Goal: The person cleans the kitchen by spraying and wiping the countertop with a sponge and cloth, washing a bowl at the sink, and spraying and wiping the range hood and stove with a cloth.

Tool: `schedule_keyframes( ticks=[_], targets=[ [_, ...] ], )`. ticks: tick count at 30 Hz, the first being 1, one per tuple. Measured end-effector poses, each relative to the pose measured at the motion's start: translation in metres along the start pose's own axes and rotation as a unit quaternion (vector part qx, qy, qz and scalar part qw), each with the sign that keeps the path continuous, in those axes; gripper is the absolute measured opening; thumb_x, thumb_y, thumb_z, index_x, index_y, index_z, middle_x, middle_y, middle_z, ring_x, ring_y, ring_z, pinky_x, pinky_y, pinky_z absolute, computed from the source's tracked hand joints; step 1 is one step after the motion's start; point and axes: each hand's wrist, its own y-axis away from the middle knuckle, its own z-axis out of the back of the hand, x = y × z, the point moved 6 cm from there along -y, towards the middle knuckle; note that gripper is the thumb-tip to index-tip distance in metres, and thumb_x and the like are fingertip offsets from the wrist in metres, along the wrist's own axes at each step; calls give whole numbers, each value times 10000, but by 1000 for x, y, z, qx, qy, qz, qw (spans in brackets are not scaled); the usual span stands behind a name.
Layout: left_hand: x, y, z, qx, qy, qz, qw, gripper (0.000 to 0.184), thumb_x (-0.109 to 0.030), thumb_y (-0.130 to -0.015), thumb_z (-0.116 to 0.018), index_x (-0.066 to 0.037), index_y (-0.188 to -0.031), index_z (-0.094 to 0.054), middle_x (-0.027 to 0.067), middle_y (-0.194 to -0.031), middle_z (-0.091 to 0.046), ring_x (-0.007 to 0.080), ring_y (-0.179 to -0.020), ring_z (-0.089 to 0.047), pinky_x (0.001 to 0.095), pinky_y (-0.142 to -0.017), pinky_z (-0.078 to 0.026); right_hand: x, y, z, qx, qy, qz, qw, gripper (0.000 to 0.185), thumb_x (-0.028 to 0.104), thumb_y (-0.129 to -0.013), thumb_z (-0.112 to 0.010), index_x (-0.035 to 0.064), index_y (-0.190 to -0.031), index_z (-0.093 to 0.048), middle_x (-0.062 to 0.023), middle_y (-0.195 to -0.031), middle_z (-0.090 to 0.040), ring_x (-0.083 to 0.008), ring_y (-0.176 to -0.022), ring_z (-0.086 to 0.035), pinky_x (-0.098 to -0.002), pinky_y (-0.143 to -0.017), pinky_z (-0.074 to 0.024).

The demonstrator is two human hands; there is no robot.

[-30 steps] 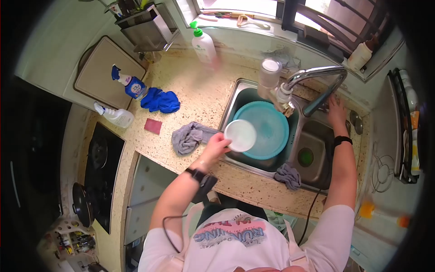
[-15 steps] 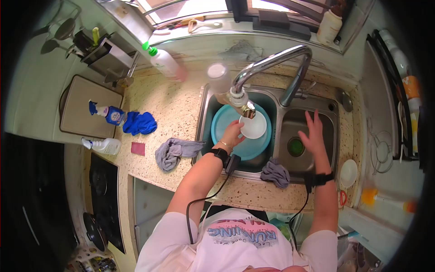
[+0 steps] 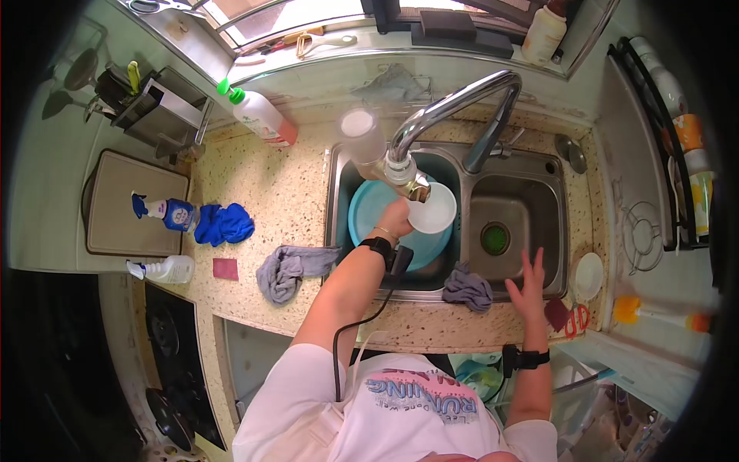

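My left hand (image 3: 396, 218) grips the rim of a small white bowl (image 3: 435, 209), close under the faucet's spout (image 3: 418, 189). Below the bowl, a light-blue basin (image 3: 368, 206) sits in the left sink compartment. My right hand (image 3: 528, 289) is empty with its fingers spread, over the front edge of the right compartment (image 3: 512, 208). A crumpled grey cloth (image 3: 467, 289) hangs on the sink's front rim between the hands. To the right of my right hand lie a dark red pad (image 3: 556, 314) and red-handled scissors (image 3: 576, 320).
Another white bowl (image 3: 589, 276) stands at the right of the sink. On the counter to the left are a grey cloth (image 3: 286, 269), a blue cloth (image 3: 224, 224), spray bottles and a pump bottle (image 3: 262, 117). The tall curved faucet (image 3: 454, 96) arches over the sink.
My right hand has drawn back from over the right compartment to its front edge. The white bowl stays in my left hand and now looks slightly larger. The whole view has shifted a little.
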Motion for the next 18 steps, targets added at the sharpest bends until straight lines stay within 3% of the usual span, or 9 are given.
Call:
schedule_keyframes(
  ticks=[1, 2, 5, 8, 11, 14, 18],
  targets=[
    [6, 0, -5, -21, 186, 53, 981, 322, -97, -902, -442, 17, -1193, -519, 172, -1155, -592, 305, -1051, -599, 440, -955, -470, 1, 2, -3, 0, -3, -3, 1000, 753, 160, -775, -663, 105, -1441, -318, -260, -1520, -99, -444, -1335, -253, -464, -1073, -267],
    [11, 2, -10, -42, 365, 103, 924, 321, -75, -889, -449, 26, -1184, -522, 179, -1143, -596, 305, -1044, -602, 440, -949, -475, 2, 4, -5, 0, -5, -2, 1000, 749, 161, -775, -663, 104, -1439, -322, -259, -1520, -100, -442, -1337, -252, -463, -1074, -267],
    [9, 8, -2, 5, 411, 108, 905, 329, -36, -871, -442, 30, -1184, -515, 176, -1141, -591, 299, -1041, -603, 462, -940, -476, 8, 4, -11, 1, -14, -5, 1000, 736, 163, -777, -664, 101, -1433, -335, -258, -1521, -101, -436, -1345, -244, -461, -1076, -266],
    [-18, 8, -14, -3, 375, 66, 925, 306, -88, -901, -475, 3, -1190, -518, 137, -1143, -594, 289, -1033, -607, 459, -926, -484, 13, 8, -16, 8, -31, -24, 999, 724, 159, -776, -664, 94, -1425, -350, -260, -1521, -101, -435, -1357, -227, -461, -1082, -259],
    [-26, 18, -26, -76, 232, 139, 960, 343, -211, -922, -536, -43, -1220, -509, 101, -1165, -585, 272, -1045, -597, 431, -879, -496, 15, 8, -20, 3, -27, -21, 999, 717, 149, -774, -662, 98, -1421, -358, -250, -1526, -97, -428, -1364, -222, -450, -1085, -262],
    [-27, 15, -16, -99, 116, 133, 979, 431, -288, -873, -651, -75, -1218, -503, 79, -1170, -571, 231, -1028, -581, 372, -829, -493, 17, 12, -26, 9, -4, -8, 1000, 710, 136, -778, -656, 112, -1423, -359, -225, -1537, -87, -408, -1368, -230, -427, -1084, -276],
    [-71, 10, -12, -82, -67, -143, 984, 550, -287, -760, -781, -67, -1183, -504, 65, -1087, -584, 189, -945, -573, 344, -784, -485, 21, 19, -38, 17, -9, -2, 1000, 703, 136, -772, -658, 105, -1413, -372, -231, -1536, -85, -412, -1377, -212, -438, -1093, -253]
  ],
)
